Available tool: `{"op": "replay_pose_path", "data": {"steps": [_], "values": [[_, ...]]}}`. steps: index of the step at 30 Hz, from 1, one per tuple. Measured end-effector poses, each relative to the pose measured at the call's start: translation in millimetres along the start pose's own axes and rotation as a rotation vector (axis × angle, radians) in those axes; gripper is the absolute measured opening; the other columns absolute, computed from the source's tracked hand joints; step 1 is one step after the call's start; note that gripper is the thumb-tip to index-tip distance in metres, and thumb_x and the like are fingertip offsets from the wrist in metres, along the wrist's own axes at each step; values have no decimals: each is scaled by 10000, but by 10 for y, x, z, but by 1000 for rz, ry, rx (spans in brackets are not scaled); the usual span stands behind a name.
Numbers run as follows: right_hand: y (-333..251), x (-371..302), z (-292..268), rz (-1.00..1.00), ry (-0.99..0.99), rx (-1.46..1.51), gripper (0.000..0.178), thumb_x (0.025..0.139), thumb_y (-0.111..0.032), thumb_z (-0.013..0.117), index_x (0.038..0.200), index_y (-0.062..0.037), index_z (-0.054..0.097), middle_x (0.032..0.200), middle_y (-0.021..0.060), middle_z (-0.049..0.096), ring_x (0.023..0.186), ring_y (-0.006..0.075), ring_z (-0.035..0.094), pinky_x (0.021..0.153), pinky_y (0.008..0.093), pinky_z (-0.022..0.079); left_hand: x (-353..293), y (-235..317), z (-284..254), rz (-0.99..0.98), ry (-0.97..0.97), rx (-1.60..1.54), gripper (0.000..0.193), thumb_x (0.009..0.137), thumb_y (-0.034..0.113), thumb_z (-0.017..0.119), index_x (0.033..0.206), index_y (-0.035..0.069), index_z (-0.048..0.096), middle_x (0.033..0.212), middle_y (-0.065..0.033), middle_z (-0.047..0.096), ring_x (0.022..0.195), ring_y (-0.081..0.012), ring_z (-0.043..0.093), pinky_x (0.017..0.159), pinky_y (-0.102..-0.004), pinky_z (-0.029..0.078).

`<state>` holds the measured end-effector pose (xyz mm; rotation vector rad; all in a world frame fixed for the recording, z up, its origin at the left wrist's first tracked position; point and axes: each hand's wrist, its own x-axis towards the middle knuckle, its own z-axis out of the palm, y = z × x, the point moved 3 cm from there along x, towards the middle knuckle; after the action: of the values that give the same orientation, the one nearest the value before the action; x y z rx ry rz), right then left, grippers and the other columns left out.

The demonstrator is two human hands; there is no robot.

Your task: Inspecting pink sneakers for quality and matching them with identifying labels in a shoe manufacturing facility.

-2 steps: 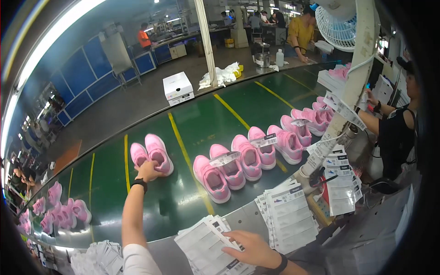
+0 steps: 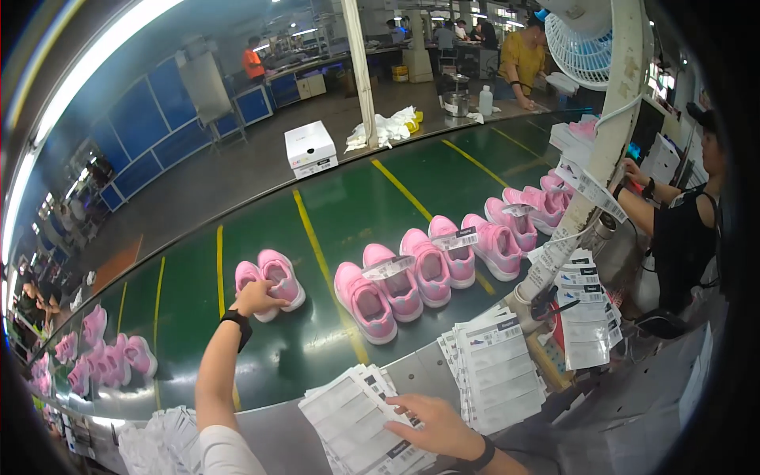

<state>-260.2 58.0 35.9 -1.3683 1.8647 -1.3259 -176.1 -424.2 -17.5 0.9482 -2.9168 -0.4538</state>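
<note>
My left hand (image 2: 259, 298) reaches over the green conveyor belt (image 2: 317, 336). Its fingers are closed on a pair of pink sneakers, gripping the left sneaker (image 2: 246, 273) at its opening, with the thumb toward the right sneaker (image 2: 283, 277). Part of the left sneaker is hidden behind the hand. On the near metal ledge, my right hand (image 2: 435, 426) lies on a stack of printed white label sheets (image 2: 340, 412), thumb and forefinger spread apart. Right of the pair, several pink sneakers (image 2: 368, 301) stand in a row, some with paper label strips (image 2: 388, 267) across them.
A second stack of label sheets (image 2: 499, 364) lies right of my right hand. More pink sneakers (image 2: 115, 360) sit at the far left. A white shoebox (image 2: 310, 149) stands beyond the belt. A post (image 2: 621, 103) with a fan (image 2: 582, 47) rises at right, beside a co-worker (image 2: 685, 237).
My left hand and the pink pair have shifted slightly nearer to me and to the right along the belt. My right hand stays on the label stack.
</note>
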Motion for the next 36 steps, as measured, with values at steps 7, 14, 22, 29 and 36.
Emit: {"op": "replay_pose_path", "data": {"steps": [7, 14, 22, 29, 36], "values": [[-122, -125, 27, 121, -42, 402, 552, 856, -108, 747, 1350, -20, 517, 1337, 128, 595, 1119, 228, 649, 838, 324, 568, -1555, 1378, -1022, 101, -41, -277, 442, 620, 404, 895, 865, 67, 747, 846, -90, 703, 760, -225, 683, 704, -342, 529], [126, -477, 246, -110, -108, -135, 930, 797, -451, 794, 1485, 1, 361, 1509, 244, 380, 1336, 424, 376, 1084, 499, 375, -3227, 2426, 184, 512, -230, -443, 316, 767, 389, 825, 952, 156, 716, 827, -33, 613, 877, -232, 621, 999, -532, 303], [89, -489, 72, -36, -311, -350, 868, 758, -305, 773, 1448, 35, 373, 1462, 368, 345, 1257, 495, 486, 1039, 467, 442, -3331, 2350, 359, -94, 390, -567, 537, 774, 189, 822, 1239, 35, 603, 1268, -253, 594, 936, -365, 703, 808, -420, 564], [-110, -530, 146, 71, -257, -361, 703, 728, -149, 683, 1393, -25, 491, 1392, 270, 501, 1180, 443, 569, 966, 443, 506, -3515, 2386, 552, -103, 158, -419, 693, 809, 233, 765, 1397, -2, 484, 1295, -364, 542, 899, -430, 691, 701, -419, 582], [-54, -525, 57, -384, -77, -528, 536, 682, -145, 779, 1185, -31, 633, 1191, 153, 615, 1078, 331, 621, 900, 414, 533, -3299, 2461, 250, 340, 409, -250, 536, 704, 263, 840, 1143, 47, 621, 1111, -186, 629, 995, -357, 644, 800, -415, 553]]}}
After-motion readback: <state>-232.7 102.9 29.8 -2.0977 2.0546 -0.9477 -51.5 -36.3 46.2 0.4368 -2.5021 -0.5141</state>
